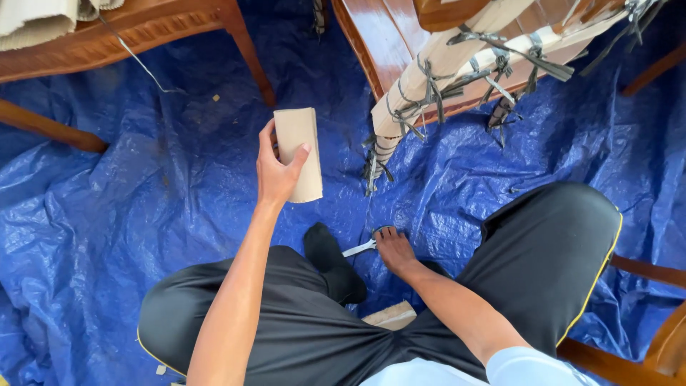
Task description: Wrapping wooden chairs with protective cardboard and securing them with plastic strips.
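Observation:
My left hand [277, 171] is raised over the blue tarp and holds a folded beige sheet of cardboard-like paper [300, 151] upright. Lower down, my right hand [393, 250] rests on the tarp between my legs, its fingers on the handles of a pair of scissors [363, 246] whose blades point left. I sit on the floor in black trousers [543, 243], with a foot in a black sock [330, 261] beside the scissors.
A blue tarp [143, 193] covers the floor. Ahead stands a wooden furniture leg wrapped in beige paper [429, 78] and tied with dark straps. More wooden furniture [136, 32] sits at top left, and a chair frame [643, 343] at right. A beige block [391, 314] lies by my lap.

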